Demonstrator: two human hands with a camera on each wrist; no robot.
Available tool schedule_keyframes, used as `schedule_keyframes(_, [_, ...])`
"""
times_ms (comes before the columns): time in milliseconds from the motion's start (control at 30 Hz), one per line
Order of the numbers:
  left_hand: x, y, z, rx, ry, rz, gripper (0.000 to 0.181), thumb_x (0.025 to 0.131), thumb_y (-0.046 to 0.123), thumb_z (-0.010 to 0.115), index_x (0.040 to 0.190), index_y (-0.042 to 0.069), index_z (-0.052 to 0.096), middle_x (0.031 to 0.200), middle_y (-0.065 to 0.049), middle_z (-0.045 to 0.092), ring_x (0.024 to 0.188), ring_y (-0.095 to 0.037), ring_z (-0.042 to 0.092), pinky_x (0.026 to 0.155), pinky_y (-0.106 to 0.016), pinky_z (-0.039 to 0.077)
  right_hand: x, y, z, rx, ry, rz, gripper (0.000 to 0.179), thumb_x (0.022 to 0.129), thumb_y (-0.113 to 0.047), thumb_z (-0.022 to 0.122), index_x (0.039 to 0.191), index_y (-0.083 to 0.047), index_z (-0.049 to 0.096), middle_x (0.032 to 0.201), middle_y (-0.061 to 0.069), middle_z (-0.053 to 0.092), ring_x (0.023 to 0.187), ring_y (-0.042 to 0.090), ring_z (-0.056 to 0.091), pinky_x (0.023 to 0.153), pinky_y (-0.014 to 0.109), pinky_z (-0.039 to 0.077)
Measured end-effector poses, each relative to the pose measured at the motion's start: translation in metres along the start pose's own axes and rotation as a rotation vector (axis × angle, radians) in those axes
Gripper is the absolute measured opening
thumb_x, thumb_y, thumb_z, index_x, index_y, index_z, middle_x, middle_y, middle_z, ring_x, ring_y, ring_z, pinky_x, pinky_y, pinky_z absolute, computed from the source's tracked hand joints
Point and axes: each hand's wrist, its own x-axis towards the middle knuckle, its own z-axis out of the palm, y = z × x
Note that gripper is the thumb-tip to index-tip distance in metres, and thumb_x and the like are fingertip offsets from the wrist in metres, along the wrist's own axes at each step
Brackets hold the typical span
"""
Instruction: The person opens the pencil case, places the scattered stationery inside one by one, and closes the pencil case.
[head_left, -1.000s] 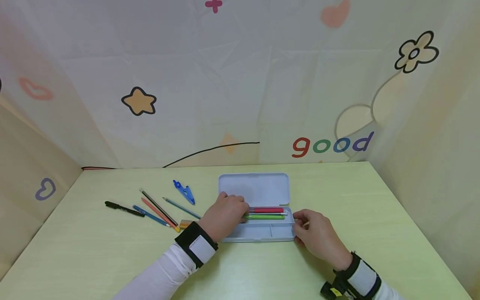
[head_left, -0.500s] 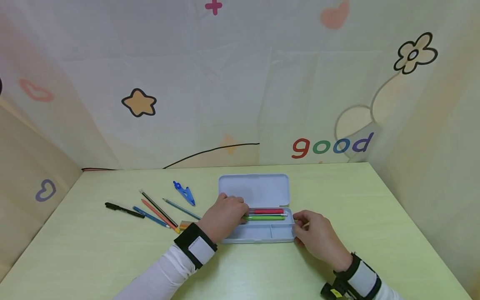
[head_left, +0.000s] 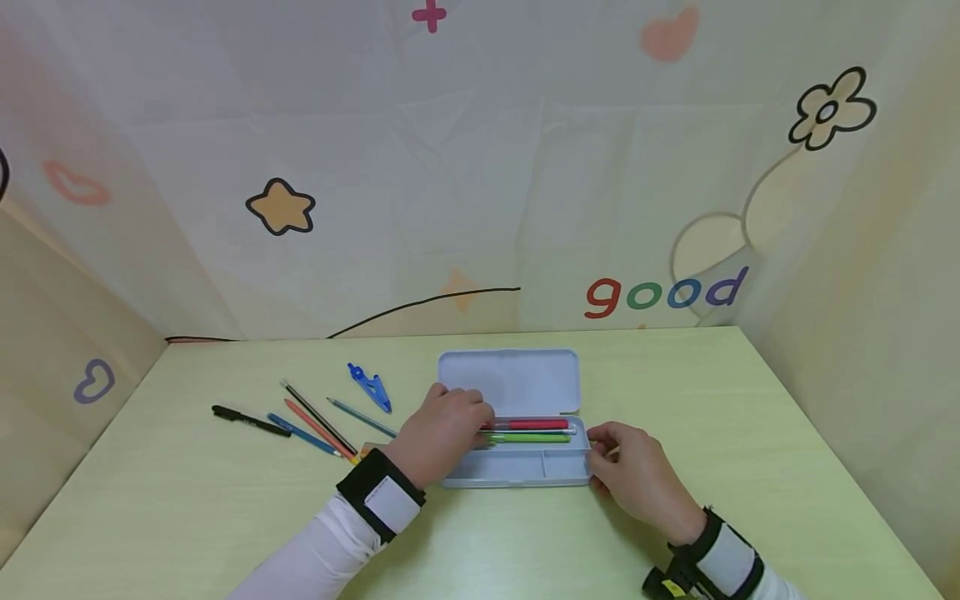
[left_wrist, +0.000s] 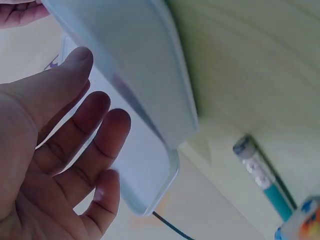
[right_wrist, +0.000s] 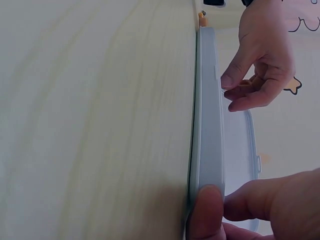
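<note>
An open light-blue pencil case (head_left: pixel 491 472) lies on the table with its lid (head_left: pixel 525 375) folded back. A red pen (head_left: pixel 536 424) and a green pen (head_left: pixel 536 438) lie side by side in its rear compartment. Over the left part of that compartment hovers my left hand (head_left: pixel 441 429), hiding the pens' left ends. Its fingers are loosely bent in the left wrist view, and nothing shows between them. My right hand (head_left: pixel 637 475) pinches the case's right end; in the right wrist view one fingertip (right_wrist: pixel 207 205) presses on the outer wall.
Left of the case lie a teal pencil (head_left: pixel 362 416), a blue drawing compass (head_left: pixel 370 387), a black pen (head_left: pixel 250 419), a blue pencil-like stick (head_left: pixel 303 435), an orange pencil (head_left: pixel 315 423) and a dark pencil (head_left: pixel 318 414). A small orange-patterned object (head_left: pixel 369 448) is partly behind my left wrist.
My left hand has shifted slightly left and toward me, uncovering a bit more of the pens. The right hand stays on the case's end.
</note>
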Motion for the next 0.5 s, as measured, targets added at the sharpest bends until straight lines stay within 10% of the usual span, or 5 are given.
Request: schedule_keyframes(500, [-0.020, -0.010, -0.024, -0.014, 0.081, -0.018, 0.030, 0.088, 0.023, 0.090, 0.114, 0.014, 0.079, 0.107, -0.001, 0.074, 0.102, -0.023, 0.068, 0.086, -0.040, 0.053, 0.001, 0.001, 0.000, 0.005, -0.005, 0.004, 0.030, 0.100, -0.002, 0.063, 0.128, 0.006, 0.064, 0.091, 0.009, 0.061, 0.068, 0.019, 0.063, 0.059, 0.028, 0.055])
